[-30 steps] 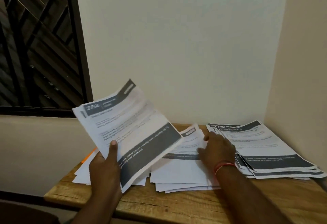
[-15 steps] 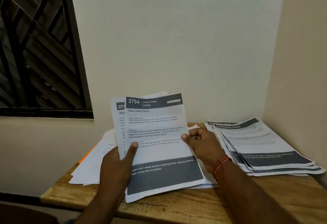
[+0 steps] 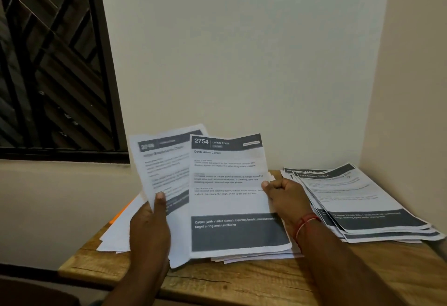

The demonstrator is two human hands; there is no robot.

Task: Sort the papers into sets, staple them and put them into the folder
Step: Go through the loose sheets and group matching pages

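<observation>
Above the wooden tabletop (image 3: 242,281), right grip (image 3: 285,199) pinched the "2754 LIVING ROOM" sheet (image 3: 229,199); left grip (image 3: 150,228) clamped a blurred sheet (image 3: 164,165).

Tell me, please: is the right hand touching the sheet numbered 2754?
Touching. The head view shows the right hand pinching the right edge of the 2754 sheet, thumb on its printed face. The left hand grips another sheet.

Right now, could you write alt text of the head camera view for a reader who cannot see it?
A person's left hand grips printed sheets while the right hand pinches the edge of a sheet headed "2754 Living Room", above a wooden table. Loose papers lie under them, and a stack headed "Dressing Table" lies at the right.
</observation>
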